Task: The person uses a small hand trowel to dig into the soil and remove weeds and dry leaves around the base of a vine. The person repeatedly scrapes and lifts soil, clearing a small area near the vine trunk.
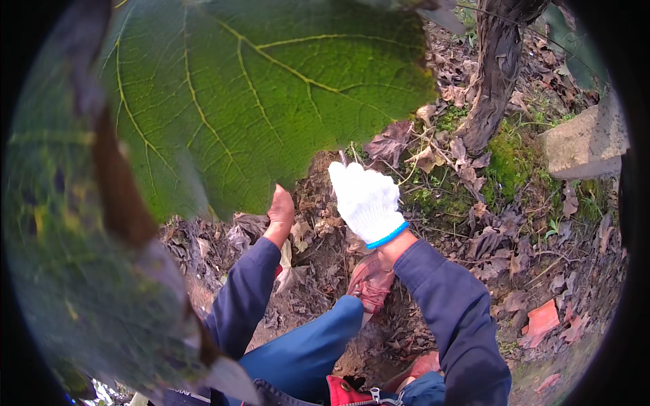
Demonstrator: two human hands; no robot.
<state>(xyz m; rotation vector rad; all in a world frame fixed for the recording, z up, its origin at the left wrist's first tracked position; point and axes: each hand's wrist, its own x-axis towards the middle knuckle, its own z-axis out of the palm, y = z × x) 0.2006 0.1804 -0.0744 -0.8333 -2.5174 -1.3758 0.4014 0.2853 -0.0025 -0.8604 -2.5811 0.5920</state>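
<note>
My right hand (pixel 364 203) wears a white knitted glove with a blue cuff, its fingers curled, above the leaf-strewn soil. A thin grey piece (pixel 343 158) shows just past its fingers; whether the hand grips it or merely covers part of it is unclear. To the left, my bare left hand (pixel 281 209) is mostly hidden behind a large green leaf (pixel 264 96) close to the camera. Only the thumb side and wrist show, so what its fingers do cannot be seen. Dry brown leaves (pixel 390 142) lie on the ground beyond the glove.
A gnarled vine trunk (pixel 495 76) rises at the upper right, near a concrete block (pixel 586 137) and green moss (pixel 510 160). A thin wire (pixel 538 33) crosses behind it. Another blurred leaf (pixel 66 243) covers the left side. Below are my reddish shoe (pixel 372 281) and an orange-red fragment (pixel 541 322).
</note>
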